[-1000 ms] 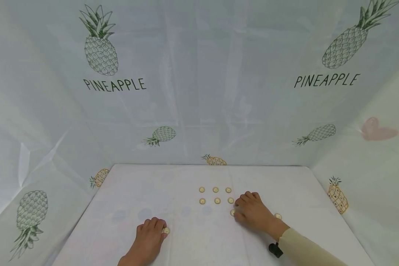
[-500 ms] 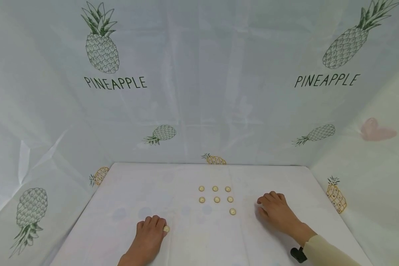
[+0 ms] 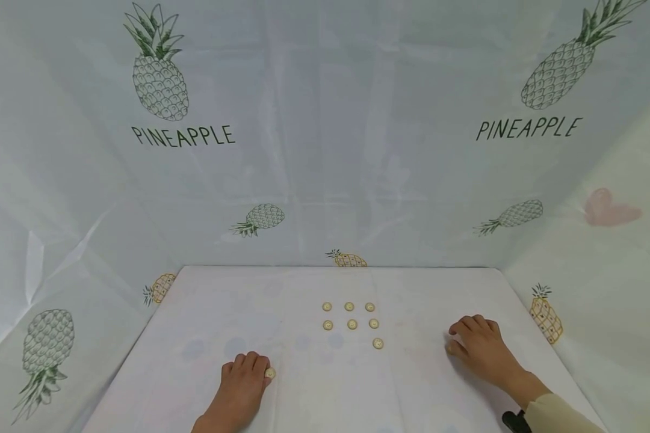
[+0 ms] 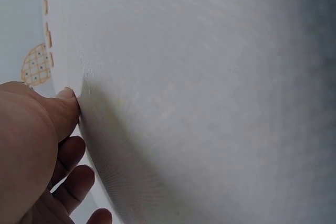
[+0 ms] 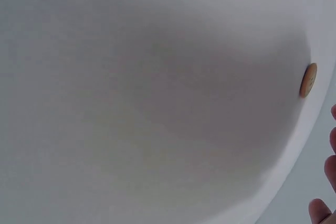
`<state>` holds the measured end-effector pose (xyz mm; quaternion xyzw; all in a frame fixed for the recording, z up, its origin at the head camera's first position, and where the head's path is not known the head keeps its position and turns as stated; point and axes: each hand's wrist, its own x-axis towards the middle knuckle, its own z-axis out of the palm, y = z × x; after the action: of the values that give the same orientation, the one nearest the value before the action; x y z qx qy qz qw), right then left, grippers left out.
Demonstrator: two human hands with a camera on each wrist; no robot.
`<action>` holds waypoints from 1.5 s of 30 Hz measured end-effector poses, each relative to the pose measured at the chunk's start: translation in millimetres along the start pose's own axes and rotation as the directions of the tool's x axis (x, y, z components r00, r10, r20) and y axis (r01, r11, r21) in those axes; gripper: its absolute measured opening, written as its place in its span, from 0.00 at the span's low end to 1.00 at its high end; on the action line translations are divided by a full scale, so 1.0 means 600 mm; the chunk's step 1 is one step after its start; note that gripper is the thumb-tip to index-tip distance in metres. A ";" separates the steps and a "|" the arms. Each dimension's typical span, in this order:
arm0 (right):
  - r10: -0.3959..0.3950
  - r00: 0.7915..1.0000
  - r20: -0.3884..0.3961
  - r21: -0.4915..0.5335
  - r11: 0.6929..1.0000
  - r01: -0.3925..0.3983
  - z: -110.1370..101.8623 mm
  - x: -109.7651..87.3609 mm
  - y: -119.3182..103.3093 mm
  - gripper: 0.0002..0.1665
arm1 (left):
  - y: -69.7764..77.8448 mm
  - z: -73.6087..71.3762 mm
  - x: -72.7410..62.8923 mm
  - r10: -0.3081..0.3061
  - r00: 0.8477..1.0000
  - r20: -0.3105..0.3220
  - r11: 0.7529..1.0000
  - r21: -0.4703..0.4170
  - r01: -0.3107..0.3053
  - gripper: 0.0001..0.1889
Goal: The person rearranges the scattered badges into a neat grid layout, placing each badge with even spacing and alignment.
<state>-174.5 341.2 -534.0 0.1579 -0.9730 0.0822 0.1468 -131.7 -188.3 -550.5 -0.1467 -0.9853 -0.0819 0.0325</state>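
Observation:
Several round cream buttons (image 3: 352,324) lie on the white tabletop in the head view, in two rows of three. One more button (image 3: 378,343) sits below the right end of the lower row. At lower left my left hand (image 3: 241,388) pinches a button (image 3: 269,373) between thumb and forefinger, low at the tabletop. The left wrist view shows the thumb (image 4: 65,109) at the cloth, with that button hidden. My right hand (image 3: 484,352) hovers at the right with loosely bent fingers, holding nothing. Near its fingers, the right wrist view shows a button (image 5: 308,80) on the cloth.
A white cloth covers the table (image 3: 303,409). Pale sheeting printed with pineapples (image 3: 159,87) rises behind and on both sides. A black band (image 3: 516,421) shows at my right wrist, by the cream sleeve (image 3: 558,415).
My right hand has let go of the button below the rows and moved right, covering where another button showed in the head view. The left hand stays in place with its button.

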 end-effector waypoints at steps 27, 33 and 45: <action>-0.043 0.999 0.033 0.029 0.999 0.042 0.023 -0.021 0.015 0.13 | 0.004 -0.005 -0.003 0.004 1.000 -0.005 1.000 -0.022 -0.004 0.11; -0.057 0.998 0.031 0.029 0.998 0.056 0.024 -0.021 0.012 0.10 | 0.003 -0.003 -0.004 0.006 1.000 -0.011 1.000 -0.029 -0.006 0.12; -0.065 0.996 0.058 0.026 0.998 0.064 0.020 -0.017 0.018 0.08 | 0.000 -0.002 -0.005 0.013 1.000 -0.011 0.999 -0.033 -0.013 0.11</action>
<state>-172.1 351.5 -549.4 0.1934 -0.9702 0.0844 0.1190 -128.8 -189.1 -549.8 -0.1531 -0.9826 -0.0985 0.0361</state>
